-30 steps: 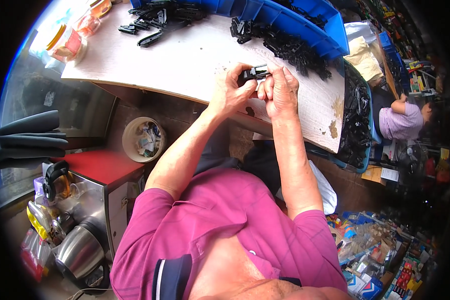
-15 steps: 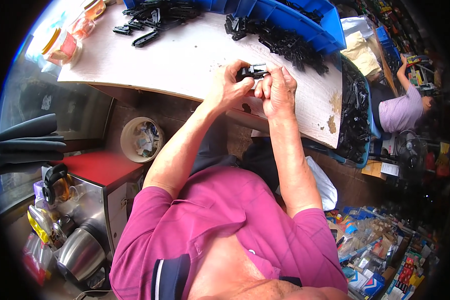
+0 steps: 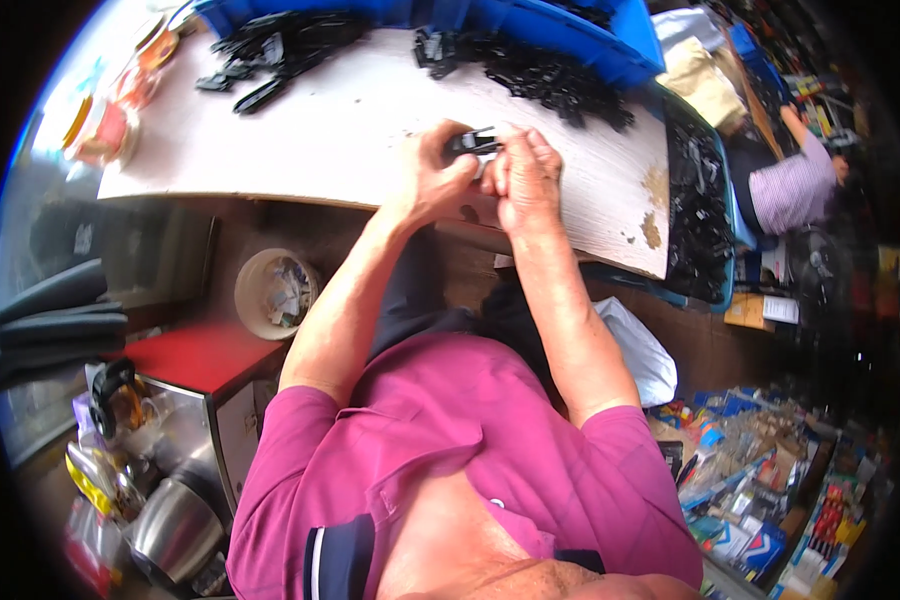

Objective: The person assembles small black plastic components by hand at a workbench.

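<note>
2 hands: left hand (image 3: 435, 180) and right hand (image 3: 523, 178) are pinched on 1 black plastic part (image 3: 472, 143).
Place: part is held above the pale worktop (image 3: 350, 130).

Pale wooden tabletop (image 3: 370, 140) with black plastic parts (image 3: 560, 80).

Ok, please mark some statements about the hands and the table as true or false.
1. Both hands, left hand and right hand, hold one small black plastic part. True.
2. The hands work over a red table. False: the table top is pale wood.
3. Black parts lie in a pile on the table behind the hands. True.
4. The round tub stands on the table. False: it sits lower, beside the table.
</note>
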{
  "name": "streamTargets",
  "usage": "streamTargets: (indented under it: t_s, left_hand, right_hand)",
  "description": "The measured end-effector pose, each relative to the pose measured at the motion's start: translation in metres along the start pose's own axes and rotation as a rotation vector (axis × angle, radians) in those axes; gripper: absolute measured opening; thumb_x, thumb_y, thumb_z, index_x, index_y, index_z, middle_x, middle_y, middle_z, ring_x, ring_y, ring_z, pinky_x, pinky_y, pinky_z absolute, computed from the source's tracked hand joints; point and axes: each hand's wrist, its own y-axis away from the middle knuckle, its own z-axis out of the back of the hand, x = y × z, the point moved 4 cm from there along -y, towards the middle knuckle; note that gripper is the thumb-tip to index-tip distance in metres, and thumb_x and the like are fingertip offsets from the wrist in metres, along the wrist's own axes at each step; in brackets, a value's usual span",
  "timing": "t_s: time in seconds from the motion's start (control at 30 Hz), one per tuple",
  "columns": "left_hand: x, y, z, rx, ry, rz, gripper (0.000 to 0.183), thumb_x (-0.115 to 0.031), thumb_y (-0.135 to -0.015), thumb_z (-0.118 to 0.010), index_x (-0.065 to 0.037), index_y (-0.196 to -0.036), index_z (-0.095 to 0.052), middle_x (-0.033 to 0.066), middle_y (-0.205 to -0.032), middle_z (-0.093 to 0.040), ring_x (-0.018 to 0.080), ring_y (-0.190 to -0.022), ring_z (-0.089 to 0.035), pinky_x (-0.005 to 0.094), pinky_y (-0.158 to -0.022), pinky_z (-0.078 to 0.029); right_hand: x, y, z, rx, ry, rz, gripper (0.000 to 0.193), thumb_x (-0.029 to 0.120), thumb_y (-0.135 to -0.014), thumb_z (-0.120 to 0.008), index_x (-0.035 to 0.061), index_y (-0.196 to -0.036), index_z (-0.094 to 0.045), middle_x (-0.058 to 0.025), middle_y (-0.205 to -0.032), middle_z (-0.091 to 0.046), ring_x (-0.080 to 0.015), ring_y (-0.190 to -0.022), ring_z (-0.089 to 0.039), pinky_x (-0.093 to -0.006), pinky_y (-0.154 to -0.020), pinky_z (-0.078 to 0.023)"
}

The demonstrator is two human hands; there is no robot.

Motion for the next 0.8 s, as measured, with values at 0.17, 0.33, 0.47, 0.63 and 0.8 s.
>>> streamTargets:
  t_s: [0.17, 0.33, 0.47, 0.63, 0.8]
  left_hand:
    - [-0.002, 0.001, 0.001, -0.032, 0.189, 0.113, 0.023, -0.022, -0.089, -0.066, 0.000, -0.097, -0.066, 0.0011, -0.071, -0.061, 0.0055, -0.056, -0.051, 0.0214, -0.050, -0.040]
    - [-0.002, 0.003, -0.004, -0.058, 0.345, 0.291, 0.015, -0.019, -0.089, -0.067, -0.004, -0.090, -0.067, -0.0008, -0.068, -0.060, 0.0036, -0.054, -0.048, 0.0196, -0.049, -0.038]
    - [-0.006, 0.010, -0.012, -0.081, 0.569, 0.359, 0.011, -0.018, -0.090, -0.065, -0.006, -0.090, -0.065, -0.0001, -0.067, -0.061, 0.0041, -0.053, -0.049, 0.0183, -0.048, -0.038]
    - [-0.015, 0.015, -0.031, -0.016, 0.701, 0.366, 0.012, -0.016, -0.091, -0.062, -0.006, -0.087, -0.059, 0.0006, -0.065, -0.057, 0.0047, -0.047, -0.044, 0.0197, -0.041, -0.035]
    - [-0.017, 0.017, -0.035, 0.017, 0.695, 0.374, 0.014, -0.018, -0.092, -0.062, -0.005, -0.088, -0.059, 0.0018, -0.067, -0.059, 0.0054, -0.046, -0.045, 0.0204, -0.041, -0.036]
  right_hand:
    - [-0.009, 0.004, 0.005, -0.027, 0.024, -0.098, 0.019, 0.020, -0.087, -0.067, 0.0059, -0.077, -0.059, 0.0002, -0.053, -0.050, -0.0088, -0.036, -0.043, -0.0258, -0.033, -0.039]
    - [-0.003, 0.009, 0.013, -0.163, 0.088, -0.139, 0.029, 0.025, -0.080, -0.075, 0.0033, -0.078, -0.056, -0.0041, -0.062, -0.052, -0.0139, -0.038, -0.047, -0.0311, -0.034, -0.045]
    - [0.000, 0.013, 0.016, 0.097, 0.064, -0.314, 0.037, 0.037, -0.087, -0.068, 0.0016, -0.080, -0.058, -0.0039, -0.062, -0.051, -0.0128, -0.039, -0.045, -0.0311, -0.035, -0.045]
    - [-0.006, 0.016, 0.019, 0.041, -0.082, -0.131, 0.032, 0.029, -0.096, -0.058, 0.0031, -0.076, -0.061, -0.0060, -0.061, -0.060, -0.0139, -0.046, -0.057, -0.0252, -0.038, -0.045]
    - [-0.003, 0.021, 0.025, -0.001, -0.071, -0.100, 0.031, 0.027, -0.095, -0.058, 0.0031, -0.077, -0.062, -0.0057, -0.062, -0.061, -0.0131, -0.044, -0.056, -0.0239, -0.036, -0.043]
